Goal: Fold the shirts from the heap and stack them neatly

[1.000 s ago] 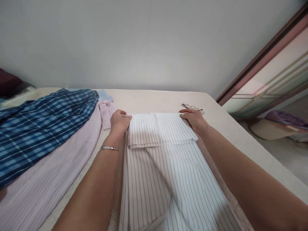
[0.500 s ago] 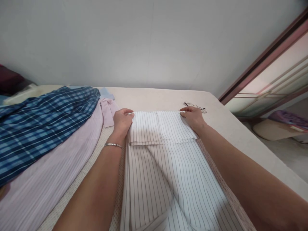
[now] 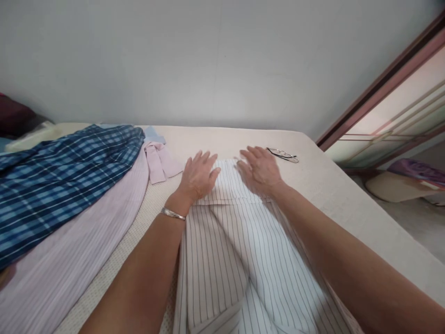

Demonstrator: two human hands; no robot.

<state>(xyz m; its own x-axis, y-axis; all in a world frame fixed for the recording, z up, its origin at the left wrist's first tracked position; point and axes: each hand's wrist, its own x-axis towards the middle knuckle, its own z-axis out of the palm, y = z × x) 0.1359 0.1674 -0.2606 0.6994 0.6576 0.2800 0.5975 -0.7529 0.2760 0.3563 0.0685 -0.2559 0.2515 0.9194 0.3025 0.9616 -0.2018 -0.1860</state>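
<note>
A white garment with thin dark stripes (image 3: pixel 222 260) lies in front of me, its far end turned back in a flat fold. My left hand (image 3: pixel 200 175) rests palm down over the left part of that fold, fingers spread, with a silver bangle on the wrist. Over the right part lies my right hand (image 3: pixel 260 170), also palm down with its fingers apart and slightly blurred. Neither hand grips the cloth. My hands hide the fold's two far corners, while its striped middle shows between them.
On the left lie a blue plaid garment (image 3: pixel 69 181) and a pale pink ribbed one (image 3: pixel 90 260). Eyeglasses (image 3: pixel 283 155) rest beyond my right hand on the cream-covered surface (image 3: pixel 333 199). A grey wall (image 3: pixel 215 65) stands behind; a purple cloth (image 3: pixel 417 170) sits at far right.
Both hands have let go of the fold's far corners, moved inward and flattened onto the fold with fingers spread. The eyeglasses show more fully now.
</note>
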